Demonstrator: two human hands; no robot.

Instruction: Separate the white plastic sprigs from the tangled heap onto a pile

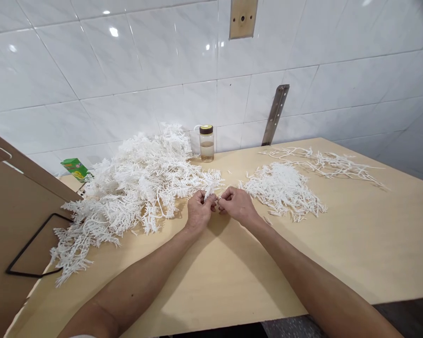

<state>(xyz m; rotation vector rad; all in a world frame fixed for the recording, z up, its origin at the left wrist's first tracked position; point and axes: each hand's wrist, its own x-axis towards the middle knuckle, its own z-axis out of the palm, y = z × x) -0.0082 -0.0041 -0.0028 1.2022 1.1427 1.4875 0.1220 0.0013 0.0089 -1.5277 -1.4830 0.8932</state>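
Note:
My left hand (199, 209) is closed in a pinch on a small white plastic sprig (210, 191) that pokes up above its fingers. Fingertip to fingertip with it, my right hand (235, 203) is also pinched shut, with its fingers at the sprig's lower end; what exactly lies between them is too small to make out. A large heap of white branching plastic foliage (134, 178) spreads to the left of my hands. Close by on the right lies a lower pile of loose white sprigs (284, 188).
Bare white stems (327, 164) lie at the table's back right. A water bottle (207, 145) stands by the tiled wall. At the left are a green box (74, 168), a brown cardboard panel (17, 211) and a black wire frame (28, 244). A metal bracket (275, 115) leans on the wall.

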